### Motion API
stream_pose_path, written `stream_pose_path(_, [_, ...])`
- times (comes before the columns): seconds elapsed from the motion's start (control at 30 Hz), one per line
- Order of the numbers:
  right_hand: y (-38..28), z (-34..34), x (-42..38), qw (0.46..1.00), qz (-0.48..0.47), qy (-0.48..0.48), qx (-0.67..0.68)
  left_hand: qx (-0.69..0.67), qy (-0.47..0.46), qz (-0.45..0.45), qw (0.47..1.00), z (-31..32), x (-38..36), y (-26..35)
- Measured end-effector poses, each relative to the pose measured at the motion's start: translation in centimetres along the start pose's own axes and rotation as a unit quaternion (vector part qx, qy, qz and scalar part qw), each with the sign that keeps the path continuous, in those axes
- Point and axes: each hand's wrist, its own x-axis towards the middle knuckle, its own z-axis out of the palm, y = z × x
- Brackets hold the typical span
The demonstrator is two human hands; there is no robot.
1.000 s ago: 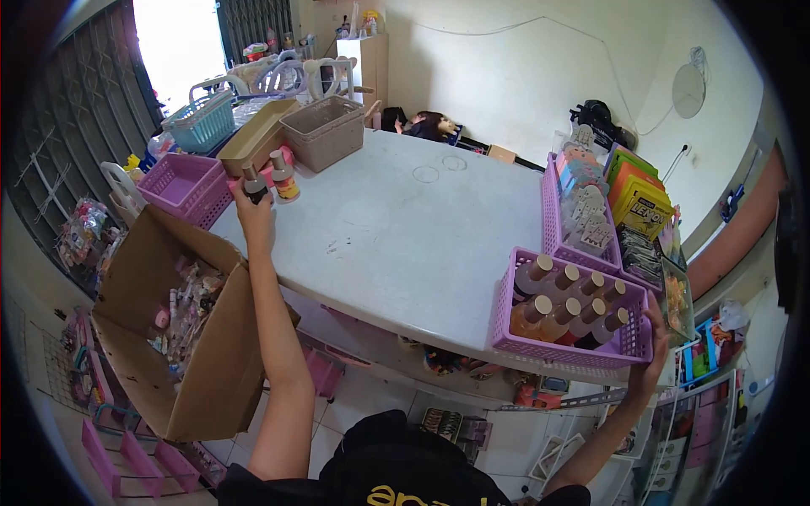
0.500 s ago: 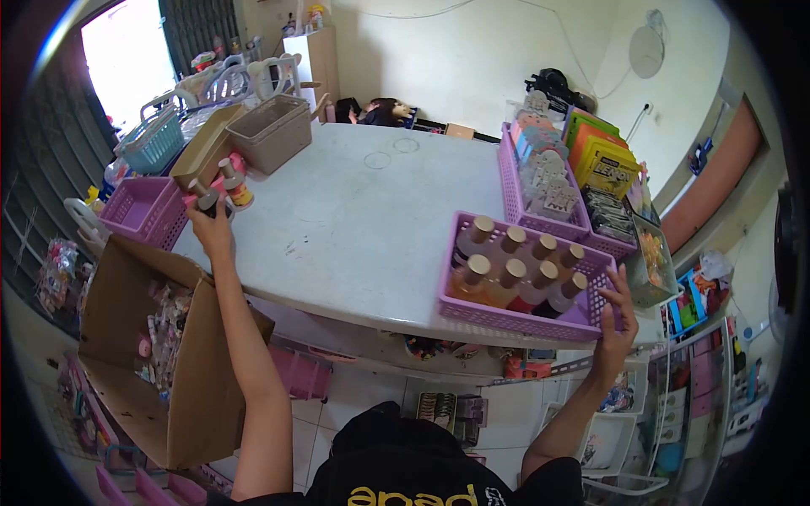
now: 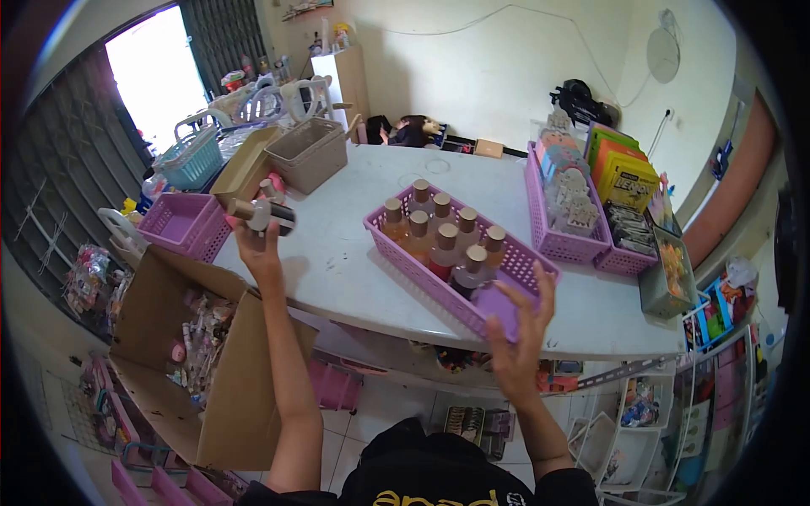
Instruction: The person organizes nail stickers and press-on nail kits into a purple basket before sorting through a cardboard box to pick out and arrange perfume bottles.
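My left hand (image 3: 258, 244) is closed around a small bottle (image 3: 272, 216) with a dark body and brownish cap, held tilted over the table's left side. Just behind it, another bottle (image 3: 272, 187) shows partly. A purple basket (image 3: 405, 263) lies at a slant on the table and holds several bottles with gold-brown caps, grouped toward its left and middle. Its right end shows a bare purple floor. My right hand (image 3: 523, 329) is at that right end, fingers spread, with nothing held; whether it touches the rim is unclear.
At left are an open cardboard box (image 3: 228, 379) of small packets, an unfilled purple basket (image 3: 181, 223) and a grey-brown basket (image 3: 312, 160). On the right stand a purple basket (image 3: 569, 244) of packaged items and a grey-green bin (image 3: 666, 295). The table (image 3: 363, 194) is white.
The bottle basket has moved left and turned to a slant. My left hand has lifted and tilted the bottle. My right hand has shifted left with the basket. The whole view has shifted slightly.
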Motion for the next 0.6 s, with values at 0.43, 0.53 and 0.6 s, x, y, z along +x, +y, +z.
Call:
stream_pose_path(0.43, [-2.5, -0.8, 6.1, 0.966, -0.080, -0.242, 0.041, -0.506, -0.360, -0.266, 0.737, 8.7, -2.1, 6.6])
stream_pose_path(0.53, [-3.0, -2.8, 9.5, 0.951, -0.114, -0.288, 0.002, -0.508, -0.429, -0.279, 0.693, 11.2, -1.9, 7.2])
stream_pose_path(0.6, [-4.6, -3.8, 11.4, 0.959, -0.097, -0.239, 0.116, -0.524, -0.448, -0.273, 0.670, 12.6, -2.0, 7.2])
